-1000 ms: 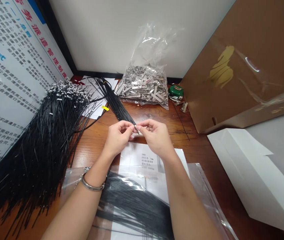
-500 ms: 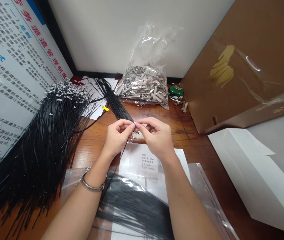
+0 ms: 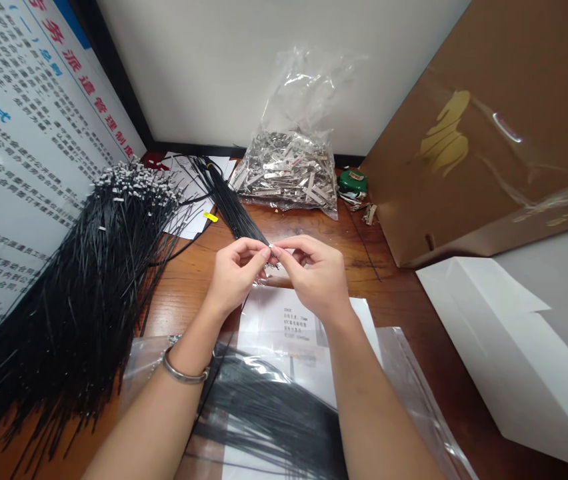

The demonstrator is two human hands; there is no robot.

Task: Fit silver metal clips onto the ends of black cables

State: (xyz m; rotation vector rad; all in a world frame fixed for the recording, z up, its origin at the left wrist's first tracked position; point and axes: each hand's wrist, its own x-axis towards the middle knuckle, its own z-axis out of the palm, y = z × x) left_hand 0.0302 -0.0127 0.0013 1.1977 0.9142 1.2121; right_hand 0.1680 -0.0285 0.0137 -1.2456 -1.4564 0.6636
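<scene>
My left hand [image 3: 238,275] and my right hand [image 3: 314,275] meet fingertip to fingertip near the middle of the view, both pinched. Between them is a small white piece [image 3: 271,247], mostly covered by the fingers. A thin black wire [image 3: 248,297] hangs down from my left hand toward a clear bag. Behind the fingertips lies a tied bundle of black wires [image 3: 237,212], its near ends just under my hands. Below my hands are a printed sheet [image 3: 359,320] and a clear plastic bag [image 3: 399,373] with black wires [image 3: 269,400] in or under it.
A large pile of black wires with white ends [image 3: 79,287] fills the left side. At the back stand a clear bag of metal pieces [image 3: 289,170] and a green tape measure [image 3: 353,181]. A brown box [image 3: 484,133] and a white box [image 3: 509,353] are on the right.
My right hand has shifted very slightly at the fingertips. Both hands otherwise keep the same place and pinch.
</scene>
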